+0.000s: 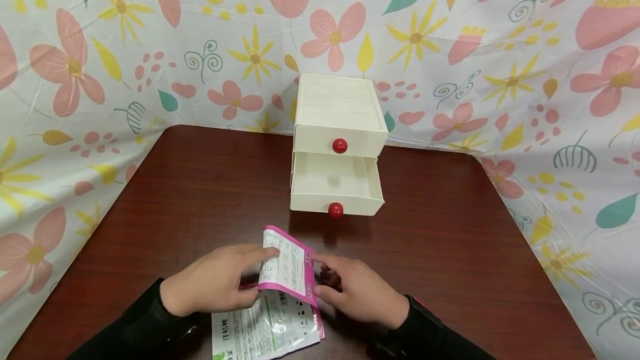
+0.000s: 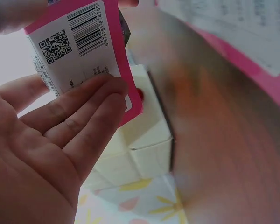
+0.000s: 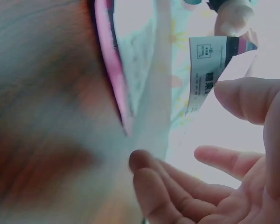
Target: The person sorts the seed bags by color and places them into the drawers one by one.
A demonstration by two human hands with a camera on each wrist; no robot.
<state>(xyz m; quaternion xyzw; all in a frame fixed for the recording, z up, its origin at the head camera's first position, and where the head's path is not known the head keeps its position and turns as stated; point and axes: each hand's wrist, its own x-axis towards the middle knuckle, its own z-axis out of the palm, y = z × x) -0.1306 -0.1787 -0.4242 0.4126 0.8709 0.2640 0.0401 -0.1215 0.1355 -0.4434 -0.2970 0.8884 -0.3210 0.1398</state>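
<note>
Left hand (image 1: 212, 279) pinches pink packet (image 1: 286, 265) toward near edge of table (image 1: 200, 199), likely steadying it; right hand (image 1: 360, 291) sits loose alongside.

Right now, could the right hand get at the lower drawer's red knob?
Probably yes: in the head view, only tabletop shows between the right hand and that red knob, and the lower drawer stands open.

Left hand (image 1: 212, 279) grips a bent, pink-edged packet (image 1: 285, 265); right hand (image 1: 360, 290) is at the packet's right edge; a printed white pouch (image 1: 265, 329) lies on the counter (image 1: 450, 249), near side of the hands; beyond the hands stands a cream drawer unit (image 1: 337, 101), upper drawer (image 1: 315, 139) closed, lower drawer (image 1: 310, 201) pulled out, a red knob (image 1: 336, 210) on each
</note>
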